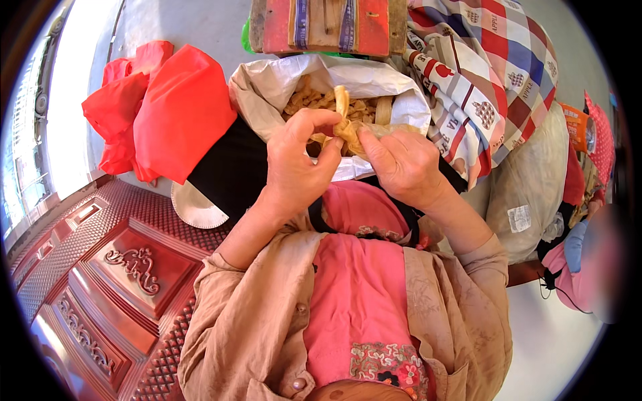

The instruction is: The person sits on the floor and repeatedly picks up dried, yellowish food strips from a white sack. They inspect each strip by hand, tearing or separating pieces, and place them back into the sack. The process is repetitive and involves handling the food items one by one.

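My left hand pinches the left side of a knot in a translucent tan strip, thumb and forefinger at its edge. A short folded end of the strip stands up above the knot. My right hand grips the strip just right of the knot, with part of it trailing over the fingers. Both hands are over a white woven sack, its mouth rolled open on my lap. Inside lie many crumpled tan pieces of similar material; my hands hide part of them.
A red and wooden block with blue strips stands beyond the sack. Red cloth lies left, checked fabric right, beside a filled translucent bag. An ornate red door panel is at lower left. Another person sits at far right.
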